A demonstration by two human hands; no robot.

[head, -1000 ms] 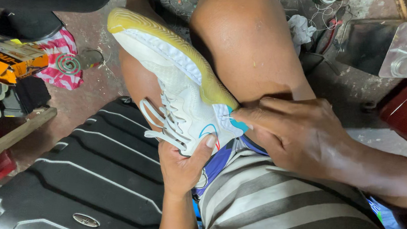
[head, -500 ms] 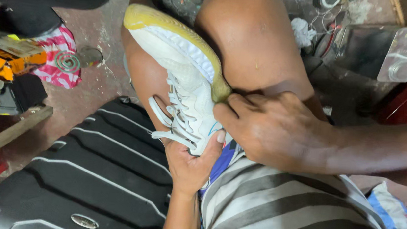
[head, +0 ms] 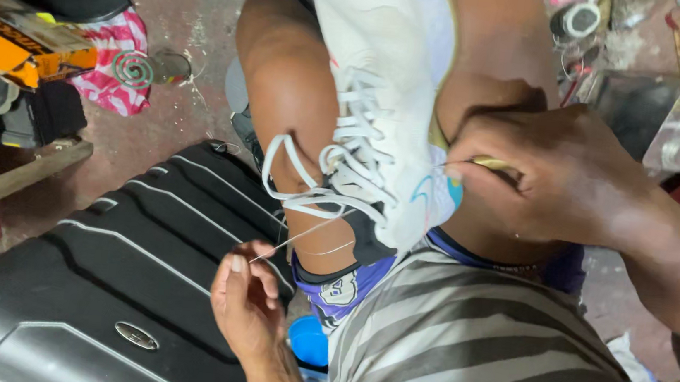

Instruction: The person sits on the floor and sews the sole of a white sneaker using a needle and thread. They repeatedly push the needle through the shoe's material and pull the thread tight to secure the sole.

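Pinched between thumb and fingertips of the left hand (head: 250,307), low beside the black ribbed hard-shell suitcase (head: 99,276): the end of a thin pale thread (head: 303,233). Ran taut up to the white lace-up sneaker (head: 382,95), wedged between bare knees. Gripped in the right hand (head: 541,173), curled tight against the sneaker's side: a slim yellowish tool (head: 488,162). Judged mid-stitch; called next for a steady pull, with the sneaker kept still.

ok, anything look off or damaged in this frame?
Nothing looks damaged. The white sneaker is wedged between the knees, its laces loose and dangling. The left hand pinches a taut thread running to the shoe; the right hand grips a yellowish tool at its side. The concrete floor is cluttered.
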